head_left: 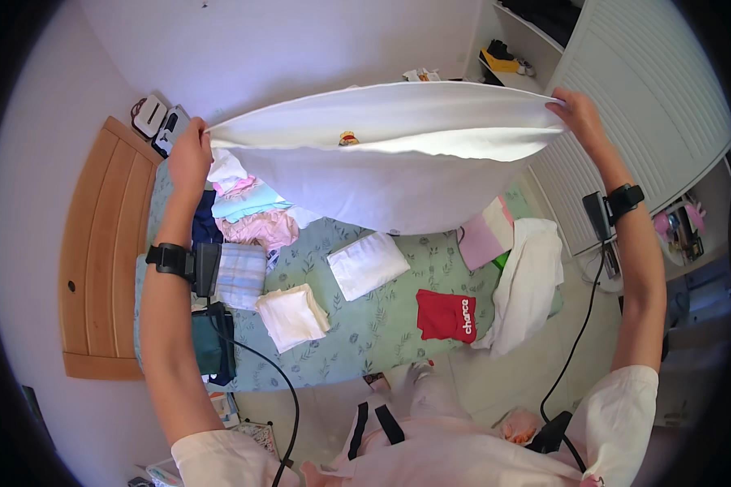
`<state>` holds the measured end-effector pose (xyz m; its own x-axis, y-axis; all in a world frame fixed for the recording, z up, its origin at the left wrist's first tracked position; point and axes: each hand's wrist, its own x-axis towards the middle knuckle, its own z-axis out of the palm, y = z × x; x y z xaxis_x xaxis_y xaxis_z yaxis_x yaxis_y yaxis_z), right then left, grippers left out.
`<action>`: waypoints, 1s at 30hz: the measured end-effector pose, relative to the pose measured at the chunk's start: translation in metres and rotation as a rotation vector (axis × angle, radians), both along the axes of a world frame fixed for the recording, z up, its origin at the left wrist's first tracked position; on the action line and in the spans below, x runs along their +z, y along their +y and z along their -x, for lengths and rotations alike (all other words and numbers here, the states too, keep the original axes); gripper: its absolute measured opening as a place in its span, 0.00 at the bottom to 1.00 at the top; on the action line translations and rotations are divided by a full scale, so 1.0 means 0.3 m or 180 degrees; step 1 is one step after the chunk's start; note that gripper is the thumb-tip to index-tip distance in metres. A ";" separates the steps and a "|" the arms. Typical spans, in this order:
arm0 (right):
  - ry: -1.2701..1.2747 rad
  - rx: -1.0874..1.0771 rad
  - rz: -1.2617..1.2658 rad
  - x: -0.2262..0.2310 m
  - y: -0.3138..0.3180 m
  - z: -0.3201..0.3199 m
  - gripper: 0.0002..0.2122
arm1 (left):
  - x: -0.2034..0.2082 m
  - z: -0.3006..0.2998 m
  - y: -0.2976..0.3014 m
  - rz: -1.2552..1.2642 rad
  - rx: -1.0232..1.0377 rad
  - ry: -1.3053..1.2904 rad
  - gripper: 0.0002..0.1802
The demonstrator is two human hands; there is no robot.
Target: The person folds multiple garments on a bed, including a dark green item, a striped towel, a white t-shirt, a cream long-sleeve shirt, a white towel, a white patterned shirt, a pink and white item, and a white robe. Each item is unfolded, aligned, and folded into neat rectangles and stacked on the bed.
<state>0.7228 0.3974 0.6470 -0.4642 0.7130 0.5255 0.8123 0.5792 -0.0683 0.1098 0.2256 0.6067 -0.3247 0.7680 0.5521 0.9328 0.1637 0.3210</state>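
Both arms are raised over the bed point(333, 365), stretching a white garment point(398, 191) wide between them. Its upper edge gapes into two layers, and a small red and yellow emblem point(348, 139) shows on one of them. My left hand point(191, 156) is closed on one upper corner. At the opposite corner, my right hand point(578, 118) pinches the cloth. Below the garment lie a folded white cloth point(368, 265), a folded cream cloth point(292, 316) and a folded red garment point(440, 315). The hanging cloth hides the bed's far part.
Piled clothes, including a pink one point(260, 229) and a blue plaid one point(242, 274), lie by the wooden headboard point(105, 276). A loose white garment point(532, 276) drapes over the bed's right end. Beyond stands a white wardrobe point(625, 97). Black cables hang from both wrist devices.
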 end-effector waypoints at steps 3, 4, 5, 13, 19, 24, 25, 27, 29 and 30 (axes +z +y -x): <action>0.0018 -0.0247 0.0285 0.053 -0.076 -0.042 0.08 | 0.084 -0.045 -0.013 0.0329 -0.0450 -0.2409 0.06; 0.0303 -0.0165 0.0568 0.057 -0.110 -0.051 0.08 | 0.101 -0.088 -0.011 0.0336 -0.0561 -0.2583 0.05; 0.0592 -0.0123 0.0833 0.060 -0.141 -0.049 0.08 | 0.118 -0.144 -0.005 0.0360 -0.0762 -0.2992 0.05; 0.1603 0.1117 0.2754 0.046 -0.470 0.057 0.17 | 0.143 -1.128 0.078 0.1110 -0.3833 -0.3681 0.11; 0.2196 0.0350 0.2817 0.068 -0.520 -0.276 0.15 | 0.196 -1.468 0.094 0.1030 -0.4854 -0.3367 0.10; 0.2525 -0.0427 0.1853 0.080 -0.529 -0.648 0.14 | -0.008 -1.232 0.192 0.1474 -0.3960 -0.3417 0.11; 0.2487 -0.0348 0.1733 0.066 -0.528 -0.720 0.13 | -0.092 -1.158 0.195 0.1511 -0.3899 -0.3442 0.11; 0.2356 -0.0472 0.1596 0.001 -0.498 -0.874 0.13 | -0.290 -1.000 0.179 0.1781 -0.3020 -0.3511 0.11; 0.2170 -0.0727 0.1656 -0.134 -0.454 -1.028 0.12 | -0.526 -0.834 0.092 0.1485 -0.2230 -0.4321 0.07; 0.2001 -0.1040 0.1242 -0.253 -0.432 -1.090 0.11 | -0.640 -0.753 0.032 0.1392 -0.1575 -0.4435 0.07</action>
